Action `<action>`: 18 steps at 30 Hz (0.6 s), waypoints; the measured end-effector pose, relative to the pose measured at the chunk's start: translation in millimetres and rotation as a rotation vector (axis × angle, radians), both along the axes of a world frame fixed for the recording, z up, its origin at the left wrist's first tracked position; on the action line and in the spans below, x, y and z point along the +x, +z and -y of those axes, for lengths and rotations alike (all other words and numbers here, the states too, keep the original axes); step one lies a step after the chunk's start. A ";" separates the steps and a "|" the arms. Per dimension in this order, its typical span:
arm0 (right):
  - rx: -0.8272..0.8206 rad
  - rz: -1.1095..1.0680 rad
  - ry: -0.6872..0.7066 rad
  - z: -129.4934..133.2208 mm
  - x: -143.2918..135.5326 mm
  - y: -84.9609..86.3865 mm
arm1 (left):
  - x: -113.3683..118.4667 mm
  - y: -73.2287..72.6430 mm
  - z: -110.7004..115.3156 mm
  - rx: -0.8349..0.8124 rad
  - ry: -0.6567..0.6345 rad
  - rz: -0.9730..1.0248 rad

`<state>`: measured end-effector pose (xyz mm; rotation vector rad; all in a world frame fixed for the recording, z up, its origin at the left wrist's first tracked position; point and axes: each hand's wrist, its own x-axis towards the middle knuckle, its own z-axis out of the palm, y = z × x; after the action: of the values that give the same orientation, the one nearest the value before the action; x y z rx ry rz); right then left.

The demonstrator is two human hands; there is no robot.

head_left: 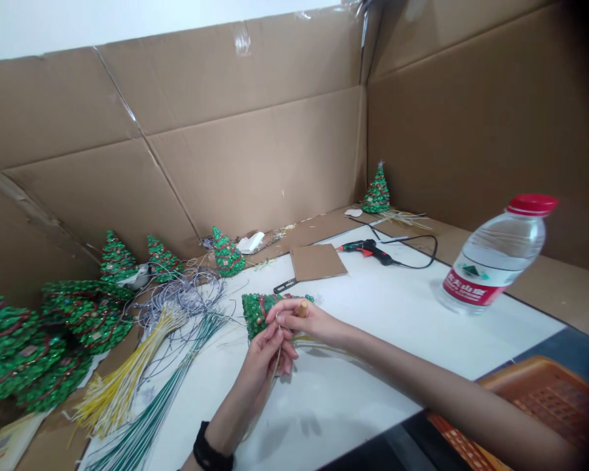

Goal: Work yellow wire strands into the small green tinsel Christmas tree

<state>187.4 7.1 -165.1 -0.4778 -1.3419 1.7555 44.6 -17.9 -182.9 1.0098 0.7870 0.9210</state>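
A small tree (254,313), covered in glossy green beads with red trim, lies on its side near the middle of the white worktop (412,314), just beyond the hands and partly hidden by them. Its long axis runs roughly across the worktop; the wide base faces the left edge, and the narrow end seems to point toward the right edge. Nearer the front edge, the left hand (269,350) and right hand (302,319) meet, each grip pinched together on a thin tan strand (277,363) that slants down toward the front edge. A tan stick (303,309) pokes up at the right hand's fingers.
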 end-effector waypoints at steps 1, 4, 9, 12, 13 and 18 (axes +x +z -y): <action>0.003 -0.014 -0.009 0.8 -0.6 -0.4 | 0.0 1.2 0.9 0.023 0.019 -0.017; 0.009 -0.033 -0.028 4.3 -3.2 -0.3 | -0.5 8.9 6.6 0.148 0.117 -0.181; -0.003 -0.037 -0.097 9.2 -7.1 1.1 | -5.1 17.1 15.1 0.402 0.268 -0.560; 0.031 -0.018 -0.245 8.3 -5.6 1.7 | -5.5 16.5 15.0 0.408 0.262 -0.580; 0.053 -0.009 -0.289 7.4 -4.5 1.9 | -4.9 16.3 14.4 0.387 0.251 -0.560; 0.126 0.029 -0.518 -2.3 7.9 5.2 | -3.1 16.0 9.5 0.270 0.205 -0.403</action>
<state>195.3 9.4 -159.9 -0.7097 -1.2054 1.2366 41.6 -27.4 -166.9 1.3964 1.1398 1.0320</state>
